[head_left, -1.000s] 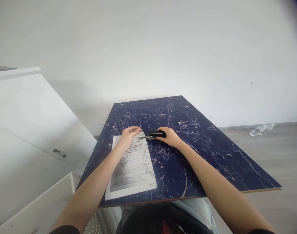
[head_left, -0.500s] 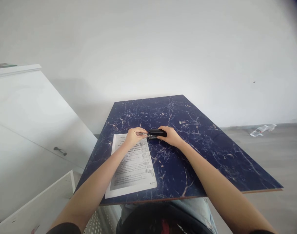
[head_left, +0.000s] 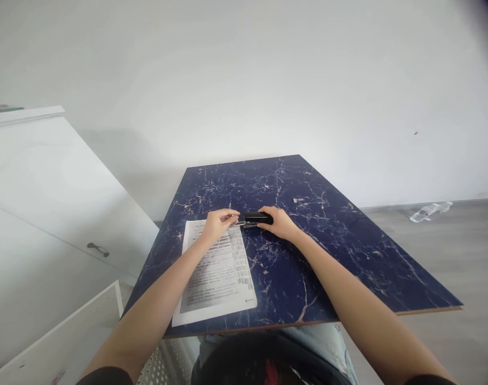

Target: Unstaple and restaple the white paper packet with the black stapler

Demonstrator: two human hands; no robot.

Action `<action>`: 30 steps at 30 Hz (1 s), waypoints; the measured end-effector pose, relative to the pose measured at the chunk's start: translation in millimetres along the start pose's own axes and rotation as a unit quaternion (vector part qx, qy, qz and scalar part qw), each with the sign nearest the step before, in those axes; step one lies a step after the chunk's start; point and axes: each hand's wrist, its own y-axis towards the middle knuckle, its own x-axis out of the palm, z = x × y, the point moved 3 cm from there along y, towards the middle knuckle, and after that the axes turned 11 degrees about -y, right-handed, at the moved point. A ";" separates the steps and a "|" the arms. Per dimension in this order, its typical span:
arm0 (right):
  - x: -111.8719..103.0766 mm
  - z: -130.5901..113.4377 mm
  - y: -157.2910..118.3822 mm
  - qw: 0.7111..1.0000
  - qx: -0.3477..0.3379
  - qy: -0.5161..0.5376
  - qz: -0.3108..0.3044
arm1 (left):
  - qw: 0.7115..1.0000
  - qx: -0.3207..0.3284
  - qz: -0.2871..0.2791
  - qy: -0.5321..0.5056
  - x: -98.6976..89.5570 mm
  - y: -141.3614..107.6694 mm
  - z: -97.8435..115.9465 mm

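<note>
My right hand [head_left: 279, 222] is wrapped around the rear of a black stapler [head_left: 256, 217], which lies sideways on the dark blue marbled table [head_left: 327, 256]. From its left end a thin metal piece [head_left: 238, 223] sticks out towards my other hand. My left hand [head_left: 218, 222] is closed in a pinch just left of the stapler, thumb and fingertips together. Whatever is between those fingertips is too small to make out. Under my left hand and forearm lies a printed sheet or stack of paper [head_left: 219, 272], partly covered.
Beyond my right hand a small greyish piece [head_left: 295, 200] lies on the table. A white cabinet [head_left: 47, 176] with a dark handle stands at left. On the floor at right is a crumpled clear plastic item [head_left: 428, 212]. A white wall closes off the back.
My left fingertips have drawn slightly left, away from the stapler's end, and more of the thin metal piece shows. My right hand keeps its hold on the stapler.
</note>
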 end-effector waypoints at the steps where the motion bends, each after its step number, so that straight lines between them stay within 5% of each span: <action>1: -0.2 -0.1 -0.1 1.000 0.000 0.000 -0.001 | 1.000 -0.005 -0.001 0.007 -0.6 0.1 -0.8; 7: 0.0 0.1 -0.3 1.000 -0.003 0.004 0.001 | 1.000 -0.023 -0.003 0.009 -2.7 0.2 -7.7; 19: -3.9 -3.8 0.4 1.000 -0.010 0.013 0.004 | 0.981 0.079 -0.032 0.172 6.2 2.1 6.6; 30: -2.3 -1.6 -0.5 1.000 -0.005 0.009 0.002 | 0.978 0.062 -0.070 0.186 1.8 1.5 1.4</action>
